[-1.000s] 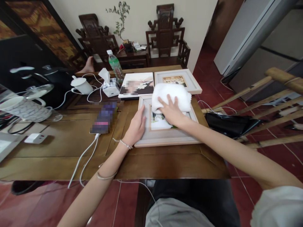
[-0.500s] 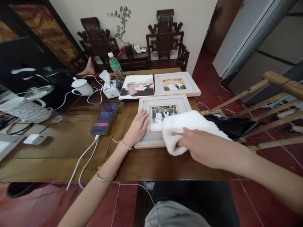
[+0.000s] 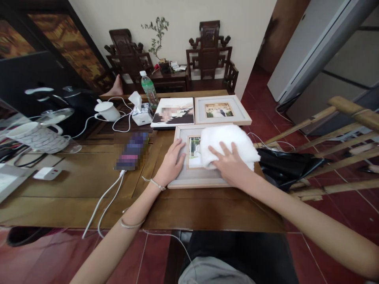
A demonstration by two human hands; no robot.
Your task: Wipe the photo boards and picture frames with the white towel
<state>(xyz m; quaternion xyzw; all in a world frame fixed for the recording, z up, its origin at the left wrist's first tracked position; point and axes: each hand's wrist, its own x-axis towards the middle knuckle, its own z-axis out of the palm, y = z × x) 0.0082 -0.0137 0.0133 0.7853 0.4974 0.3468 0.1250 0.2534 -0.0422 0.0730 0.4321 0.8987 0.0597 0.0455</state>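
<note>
A light wooden picture frame (image 3: 177, 179) with a small photo of people in it lies face up at the table's front edge. Along its left border my left hand (image 3: 173, 161) rests flat, fingers stretched out and touching the frame. On the right part of the frame a fluffy white cloth (image 3: 225, 136) covers much of the photo. My right hand (image 3: 232, 163) holds this cloth down against the frame, its fingers spread over the top and its thumb near the lower edge.
Behind lie a second wooden frame (image 3: 245, 114) and a white-edged photo panel (image 3: 174, 104). To the left are a phone (image 3: 132, 152) on a white cable, a tissue box (image 3: 142, 114), a green bottle (image 3: 149, 88) and white cups (image 3: 107, 110). A bamboo chair (image 3: 349, 106) stands at the right.
My right hand has moved the cloth away from me and slightly left, up over the photo. Its fingers have spread out on the cloth. My left hand stays on the frame.
</note>
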